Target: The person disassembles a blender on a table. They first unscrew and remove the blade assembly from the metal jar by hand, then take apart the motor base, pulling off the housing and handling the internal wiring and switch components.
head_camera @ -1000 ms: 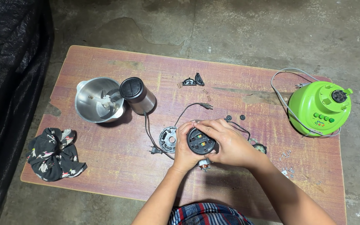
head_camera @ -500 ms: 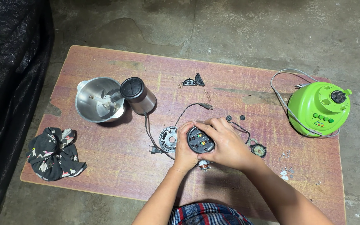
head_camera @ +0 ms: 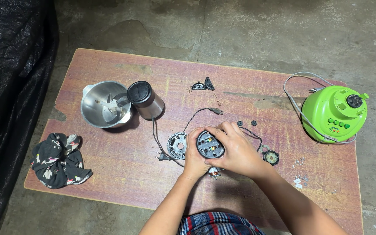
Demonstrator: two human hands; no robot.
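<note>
Both hands grip it: my left hand [head_camera: 195, 157] and right hand [head_camera: 236, 150] close around the small motor unit [head_camera: 210, 145], held just above the reddish table [head_camera: 122, 174]. Beside it lies a round disc part [head_camera: 177, 146], possibly a base plate.

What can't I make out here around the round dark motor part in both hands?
Head view only:
- Sides and underside of the round dark motor part: covered by the left hand and right hand.
- Small screws near the board's right edge: too small to count.
- Inside of the steel bowl: blade shape unclear, glare.
</note>
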